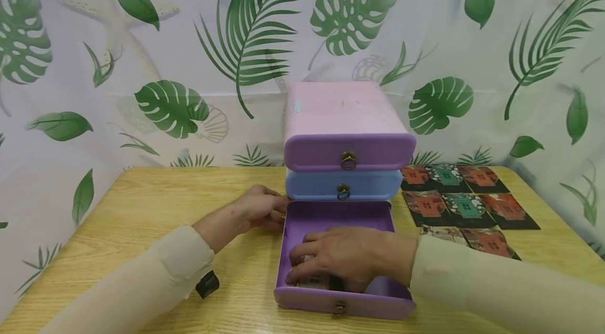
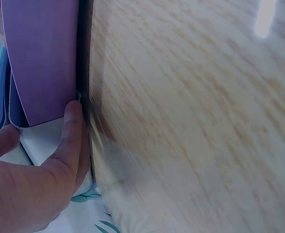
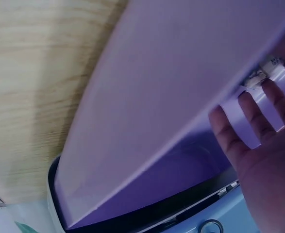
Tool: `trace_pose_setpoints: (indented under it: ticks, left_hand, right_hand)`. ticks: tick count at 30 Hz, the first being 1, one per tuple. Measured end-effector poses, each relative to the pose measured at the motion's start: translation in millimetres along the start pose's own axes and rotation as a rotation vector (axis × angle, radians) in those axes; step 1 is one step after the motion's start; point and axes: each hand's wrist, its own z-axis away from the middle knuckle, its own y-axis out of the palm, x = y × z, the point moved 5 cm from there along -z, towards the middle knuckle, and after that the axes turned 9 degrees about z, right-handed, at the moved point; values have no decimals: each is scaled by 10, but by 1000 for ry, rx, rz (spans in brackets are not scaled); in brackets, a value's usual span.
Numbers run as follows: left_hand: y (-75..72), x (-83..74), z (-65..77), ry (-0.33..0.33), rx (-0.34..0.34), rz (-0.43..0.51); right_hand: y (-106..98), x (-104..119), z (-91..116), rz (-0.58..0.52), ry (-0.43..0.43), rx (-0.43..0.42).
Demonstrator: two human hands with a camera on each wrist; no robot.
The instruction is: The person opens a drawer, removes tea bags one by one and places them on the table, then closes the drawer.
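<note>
The bottom purple drawer [image 1: 347, 302] of a small stacked chest is pulled out over the table. My right hand [image 1: 347, 255] reaches down into it, fingers and thumb around a small printed card [image 1: 313, 280] near the front left corner. In the right wrist view, the fingertips meet the card's patterned edge [image 3: 257, 76]; most of it is hidden. My left hand [image 1: 259, 210] rests against the left side of the chest's lowest casing. The left wrist view shows its fingers extended along the pale casing [image 2: 40, 141], thumb near the casing's upper edge.
Above the open drawer sit a closed blue drawer [image 1: 314, 185] and a closed purple drawer [image 1: 312, 153] under a pink casing [image 1: 340, 113]. Rows of printed cards [image 1: 468, 207] lie right of the chest. A small black object [image 1: 207, 284] is beside my left sleeve.
</note>
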Motion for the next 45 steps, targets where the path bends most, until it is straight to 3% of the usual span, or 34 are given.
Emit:
trace_pose_setpoints:
  ticks: [17,21,25,35,45]
  left_hand:
    - [-5,-29,-2,7,-1,15]
    - [-10,-19,0,8,-11,6]
    - [-9,0,-1,7,-15,-2]
    - [-8,10,-18,16,-34,-43]
    - [-1,0,-2,22,-68,-70]
  right_hand:
    - [48,-68,44,93,105,-29]
    - [87,-80,83,77,145,-26]
    - [76,-110,151,29,197,-81]
    - [-194,-255,445,50,339,-180]
    - [-208,-321,891,52,445,-188]
